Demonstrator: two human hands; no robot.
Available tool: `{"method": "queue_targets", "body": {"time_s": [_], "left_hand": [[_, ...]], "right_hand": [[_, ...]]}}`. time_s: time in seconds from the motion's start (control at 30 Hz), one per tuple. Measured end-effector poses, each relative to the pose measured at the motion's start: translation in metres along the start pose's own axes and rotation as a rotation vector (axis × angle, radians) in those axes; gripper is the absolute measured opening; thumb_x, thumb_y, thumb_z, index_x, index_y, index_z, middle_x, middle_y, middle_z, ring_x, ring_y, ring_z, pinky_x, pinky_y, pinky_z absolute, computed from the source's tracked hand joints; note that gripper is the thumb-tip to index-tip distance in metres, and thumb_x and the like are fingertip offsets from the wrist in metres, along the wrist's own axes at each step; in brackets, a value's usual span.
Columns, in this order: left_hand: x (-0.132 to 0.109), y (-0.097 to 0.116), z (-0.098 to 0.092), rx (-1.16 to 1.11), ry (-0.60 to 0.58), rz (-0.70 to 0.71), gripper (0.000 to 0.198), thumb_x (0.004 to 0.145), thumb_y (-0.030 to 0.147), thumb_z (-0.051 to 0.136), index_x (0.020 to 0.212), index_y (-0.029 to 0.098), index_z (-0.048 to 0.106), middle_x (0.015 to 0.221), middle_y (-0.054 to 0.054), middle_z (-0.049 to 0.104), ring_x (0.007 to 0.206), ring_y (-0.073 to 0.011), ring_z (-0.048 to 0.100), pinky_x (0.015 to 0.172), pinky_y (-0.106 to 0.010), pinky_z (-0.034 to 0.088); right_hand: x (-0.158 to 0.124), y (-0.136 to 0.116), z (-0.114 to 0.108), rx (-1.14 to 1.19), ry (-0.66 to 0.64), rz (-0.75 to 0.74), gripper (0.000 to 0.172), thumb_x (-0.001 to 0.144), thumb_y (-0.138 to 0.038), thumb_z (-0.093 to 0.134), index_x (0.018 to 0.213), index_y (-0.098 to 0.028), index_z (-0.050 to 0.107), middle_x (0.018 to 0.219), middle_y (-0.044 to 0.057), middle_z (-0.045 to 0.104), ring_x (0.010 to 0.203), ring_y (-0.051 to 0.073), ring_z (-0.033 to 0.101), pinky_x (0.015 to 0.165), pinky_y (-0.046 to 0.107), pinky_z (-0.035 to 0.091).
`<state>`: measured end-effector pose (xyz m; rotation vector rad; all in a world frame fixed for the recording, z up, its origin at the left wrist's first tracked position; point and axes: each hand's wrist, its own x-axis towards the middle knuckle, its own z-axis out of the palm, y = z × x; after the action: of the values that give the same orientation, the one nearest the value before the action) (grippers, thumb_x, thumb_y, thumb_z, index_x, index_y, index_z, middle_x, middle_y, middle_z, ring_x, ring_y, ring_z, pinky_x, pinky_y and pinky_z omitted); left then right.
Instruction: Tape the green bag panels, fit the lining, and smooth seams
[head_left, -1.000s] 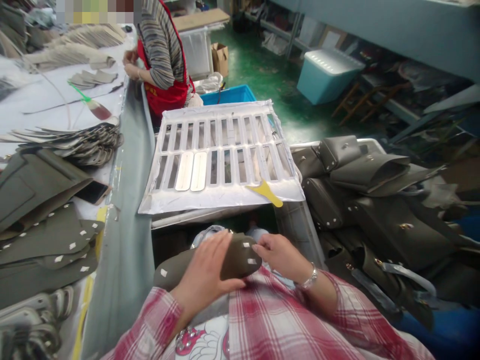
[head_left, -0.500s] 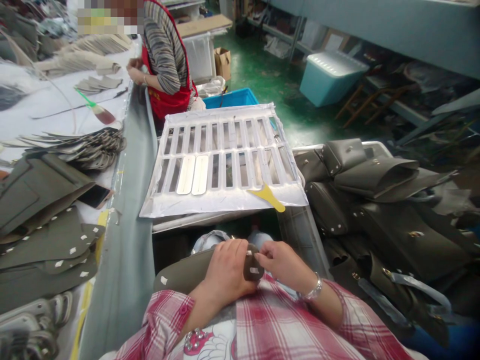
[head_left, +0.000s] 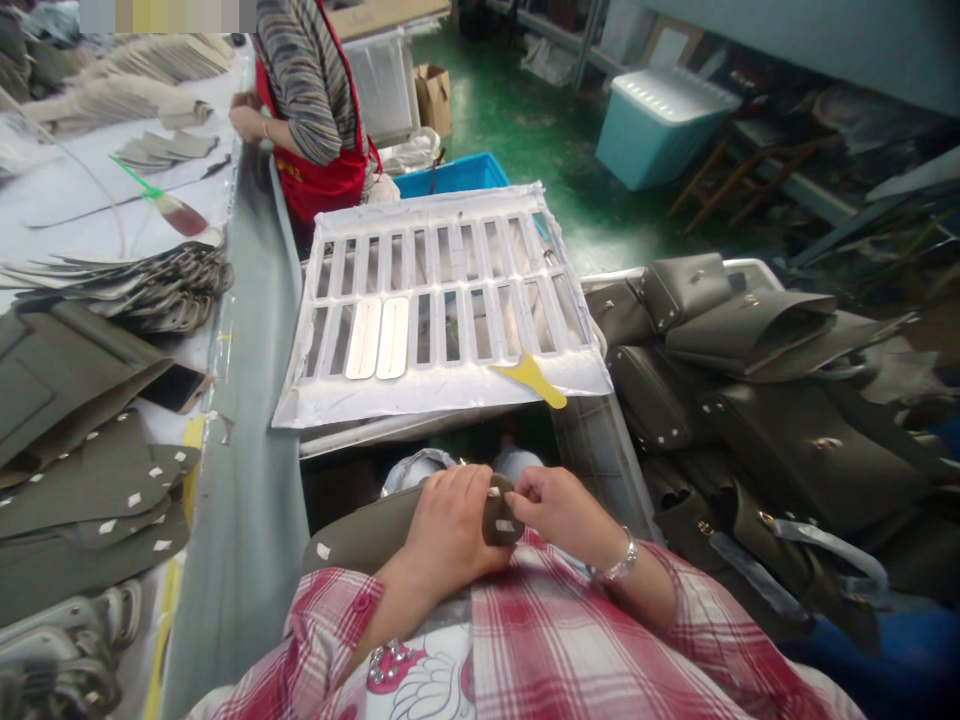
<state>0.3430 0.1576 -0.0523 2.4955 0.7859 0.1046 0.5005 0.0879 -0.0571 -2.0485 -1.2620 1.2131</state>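
Note:
A long olive-green leather piece with small white stickers lies across my lap. My left hand is curled over its right end and grips it. My right hand pinches at the very tip of the same piece, beside a white sticker, fingers closed together. A silver bracelet sits on my right wrist. Both sleeves are red and white plaid.
A white slotted tray with a yellow scraper lies ahead of my knees. Olive bags are piled at the right. Stacked olive leather pieces cover the table at the left. A person in a red apron works at the far end.
My left hand has slid right along the piece and curled over its end. My right hand stays at the tip. The view has tilted slightly.

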Motion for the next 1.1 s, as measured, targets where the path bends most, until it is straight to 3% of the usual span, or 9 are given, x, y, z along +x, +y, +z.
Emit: {"method": "queue_targets", "body": {"time_s": [0.43,0.53,0.63,0.7,0.8,0.93,1.1], "left_hand": [[0.002,0.003,0.004,0.007,0.031,-0.058,0.049,0.057,0.036,0.066,0.099,0.017,0.05,0.093,-0.007,0.055,0.088,-0.0268,0.051,0.081,-0.041,0.041],[-0.001,-0.002,0.005,0.0,0.025,-0.005,0.065,0.055,0.04,0.071,0.111,0.015,0.047,0.106,-0.011,0.055,0.098,-0.0295,0.05,0.091,-0.046,0.039],[-0.011,-0.011,0.002,0.005,0.01,0.088,0.093,0.055,0.045,0.075,0.131,0.013,0.031,0.13,-0.016,0.043,0.119,-0.0327,0.04,0.103,-0.049,0.03],[-0.017,-0.014,-0.001,0.024,-0.004,0.126,0.094,0.058,0.042,0.075,0.135,0.016,0.027,0.136,-0.014,0.039,0.125,-0.0316,0.034,0.106,-0.049,0.026],[-0.021,-0.013,-0.002,0.027,0.005,0.117,0.079,0.06,0.032,0.072,0.129,0.017,0.036,0.132,-0.012,0.043,0.122,-0.0293,0.038,0.107,-0.048,0.025],[-0.014,-0.007,0.004,-0.028,0.063,0.039,0.068,0.059,0.027,0.065,0.122,0.015,0.042,0.123,-0.011,0.05,0.111,-0.0272,0.045,0.1,-0.044,0.032],[-0.012,-0.004,0.005,-0.037,0.056,0.002,0.086,0.056,0.028,0.067,0.134,0.015,0.032,0.12,-0.011,0.05,0.108,-0.0272,0.045,0.099,-0.043,0.033]], "right_hand": [[-0.001,-0.001,0.002,0.106,0.017,0.001,0.02,0.074,-0.029,0.051,0.059,-0.017,0.051,0.055,0.0,0.054,0.052,0.011,0.045,0.047,0.023,0.03],[0.0,0.0,0.003,0.091,0.021,0.011,0.019,0.074,-0.029,0.051,0.06,-0.017,0.049,0.056,-0.001,0.054,0.053,0.011,0.046,0.048,0.023,0.03],[0.001,0.003,0.005,0.059,0.006,0.002,0.017,0.074,-0.03,0.052,0.062,-0.018,0.047,0.057,-0.002,0.053,0.053,0.011,0.044,0.048,0.023,0.029],[0.002,0.006,0.007,0.061,0.009,-0.009,0.017,0.074,-0.031,0.052,0.064,-0.019,0.045,0.059,-0.003,0.051,0.053,0.01,0.043,0.048,0.023,0.029],[0.005,0.01,0.009,0.089,0.017,-0.034,0.018,0.073,-0.031,0.052,0.065,-0.019,0.042,0.06,-0.003,0.048,0.055,0.01,0.041,0.049,0.023,0.03],[0.012,0.014,0.009,0.194,-0.006,-0.027,0.016,0.069,-0.027,0.053,0.064,-0.019,0.04,0.058,-0.005,0.043,0.054,0.009,0.037,0.048,0.022,0.029],[0.018,0.014,0.011,0.513,-0.154,0.035,0.023,0.065,-0.032,0.056,0.066,-0.021,0.036,0.051,-0.009,0.036,0.043,0.006,0.031,0.041,0.02,0.022]]}}
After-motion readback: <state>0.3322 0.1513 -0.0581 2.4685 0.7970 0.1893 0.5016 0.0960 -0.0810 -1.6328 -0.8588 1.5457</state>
